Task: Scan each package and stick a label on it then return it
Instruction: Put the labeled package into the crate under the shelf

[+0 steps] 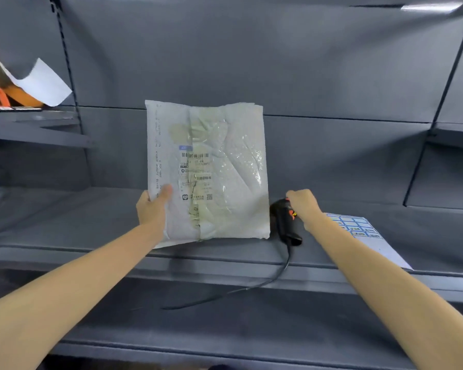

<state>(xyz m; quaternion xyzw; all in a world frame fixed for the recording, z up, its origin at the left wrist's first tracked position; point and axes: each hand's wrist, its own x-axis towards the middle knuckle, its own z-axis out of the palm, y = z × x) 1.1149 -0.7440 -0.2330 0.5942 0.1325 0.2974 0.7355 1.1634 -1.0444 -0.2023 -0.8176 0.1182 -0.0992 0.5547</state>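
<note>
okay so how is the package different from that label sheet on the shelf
The package is held up on edge by the left hand; the label sheet lies flat on the shelf. The package is crinkled, glossy plastic; the sheet is smooth, with blue-edged stickers. Both are pale.

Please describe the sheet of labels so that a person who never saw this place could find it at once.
On the grey shelf, look right of the package, beyond the black scanner under the right hand. The sheet of labels lies flat there: the only white paper with rows of blue-edged stickers.
</note>
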